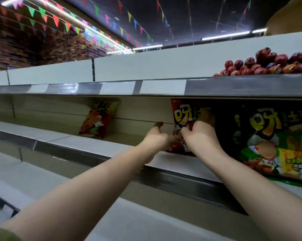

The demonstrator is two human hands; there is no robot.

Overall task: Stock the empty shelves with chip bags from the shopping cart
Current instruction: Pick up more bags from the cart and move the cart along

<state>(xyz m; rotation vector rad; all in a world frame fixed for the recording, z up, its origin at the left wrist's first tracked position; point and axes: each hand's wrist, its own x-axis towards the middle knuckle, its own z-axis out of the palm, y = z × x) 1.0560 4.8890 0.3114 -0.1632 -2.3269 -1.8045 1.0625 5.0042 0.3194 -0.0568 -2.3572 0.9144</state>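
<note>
A red chip bag (182,117) is seen standing upright on the middle shelf (80,142), under the upper shelf's grey price rail (233,87), right of the frame's centre. It is gripped by the right hand (199,134), whose fingers are curled over the bag's front at about mid-height. The left hand (155,137) is held just beside the bag's lower left edge; one finger is raised and the others are blurred, so it cannot be told whether the bag is grasped by that hand. Both bare forearms are stretched from the near edge towards the shelf. A larger green chip bag (272,141) is placed immediately to the right of the red one, its left edge hidden behind the right hand. Further left, well apart, an orange chip bag (98,119) is leaned against the back panel. On the upper shelf, at the far right, a heap of red wrapped goods (268,65) is piled.
</note>
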